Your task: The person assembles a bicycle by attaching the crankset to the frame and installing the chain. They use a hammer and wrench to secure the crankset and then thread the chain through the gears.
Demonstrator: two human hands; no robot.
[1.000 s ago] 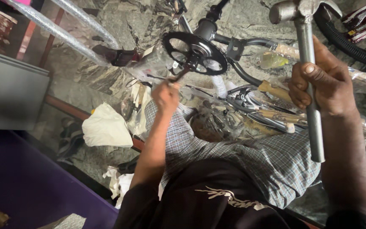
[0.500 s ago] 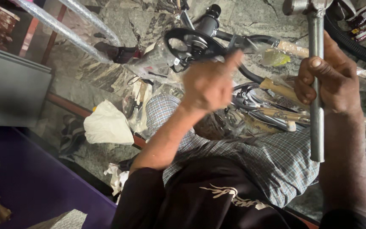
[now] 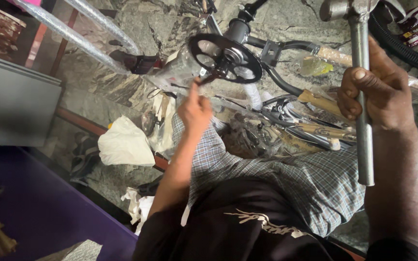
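A black chainring (image 3: 242, 62) with its crank sits on a black bicycle frame (image 3: 286, 46) lying on the stone floor. My left hand (image 3: 194, 110) reaches up to it, fingertips pinched on the end of the crank arm (image 3: 207, 79); the hand is slightly blurred. My right hand (image 3: 374, 92) is wrapped around an upright silver metal tube (image 3: 362, 145) with a clamp head at its top. My lap, in checked fabric (image 3: 291, 183), lies below both hands.
Plastic-wrapped bicycle parts (image 3: 310, 125) are heaped between the hands. A white crumpled bag (image 3: 122, 144) lies to the left. A grey cabinet (image 3: 15, 106) and a purple surface (image 3: 35, 212) stand at the left. Wrapped tubes (image 3: 73, 34) cross the top left, and a black tyre (image 3: 402, 41) lies top right.
My left hand, lifted toward the camera half a second ago, has dropped back to the crank by the chainring. My right hand keeps its grip on the tube.
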